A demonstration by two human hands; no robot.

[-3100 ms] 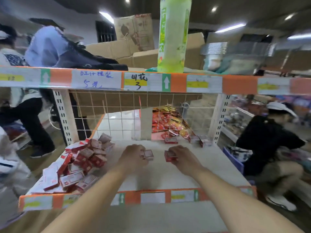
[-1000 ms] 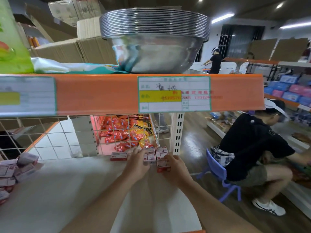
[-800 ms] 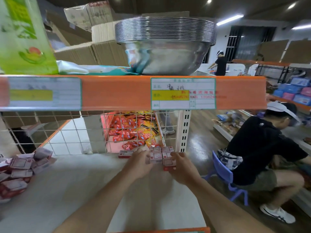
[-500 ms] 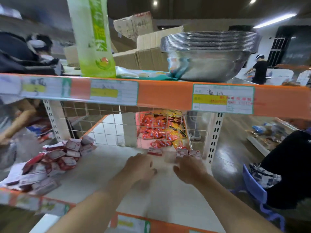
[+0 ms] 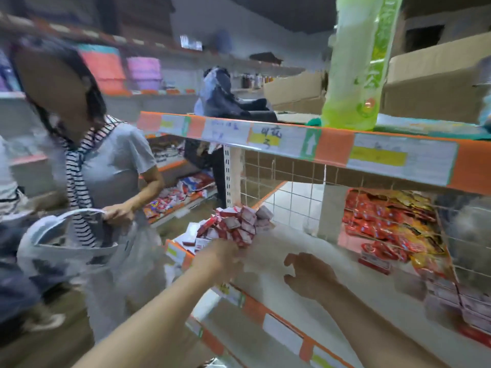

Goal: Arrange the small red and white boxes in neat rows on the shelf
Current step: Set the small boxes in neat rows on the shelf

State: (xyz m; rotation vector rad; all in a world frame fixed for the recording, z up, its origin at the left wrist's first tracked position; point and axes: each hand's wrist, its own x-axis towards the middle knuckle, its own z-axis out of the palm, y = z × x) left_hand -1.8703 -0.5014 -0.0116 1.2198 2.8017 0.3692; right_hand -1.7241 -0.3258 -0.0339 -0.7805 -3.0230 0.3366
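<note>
A loose pile of small red and white boxes (image 5: 235,226) lies at the left end of the white shelf (image 5: 297,241). My left hand (image 5: 221,257) reaches to the pile's near edge and touches it. Its fingers are blurred and hidden behind the back of the hand. My right hand (image 5: 309,277) hovers over the middle of the shelf with fingers spread and loosely curled, holding nothing. A blurred row of placed boxes (image 5: 451,293) sits at the right end. One more box (image 5: 374,261) lies by the wire mesh.
A person in a grey shirt (image 5: 111,166) stands close on the left, holding a white bag (image 5: 63,248). The upper shelf edge (image 5: 332,147) hangs low overhead, carrying a green package (image 5: 358,75). Red snack packets (image 5: 385,221) lie behind the wire mesh (image 5: 289,197).
My view has swung left. Both hands have left the placed row at the right. The left hand moved to the loose pile, and the right hand now hovers empty over the middle.
</note>
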